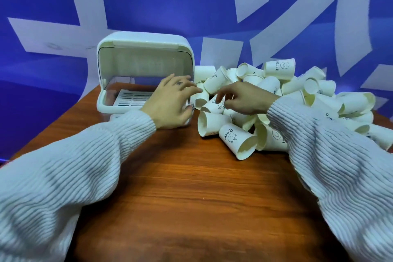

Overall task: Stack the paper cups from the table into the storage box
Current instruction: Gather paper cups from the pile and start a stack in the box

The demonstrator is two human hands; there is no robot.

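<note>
Several white paper cups (274,85) lie in a loose heap on the right half of the wooden table (191,187), some printed with "HELLO" or a bear. The white storage box (146,38) stands at the back left with its lid swung up, and a slatted tray (131,98) shows inside with no cups visible on it. My left hand (172,100) hovers in front of the box's right side, fingers stretched toward the nearest cups (201,99). My right hand (244,98) reaches into the heap's left edge, index finger and thumb curled onto one small cup (213,106).
The cup heap runs to the table's right edge. A blue wall with large white shapes (212,6) stands close behind the table. My grey knitted sleeves (74,166) cover both lower corners of the view.
</note>
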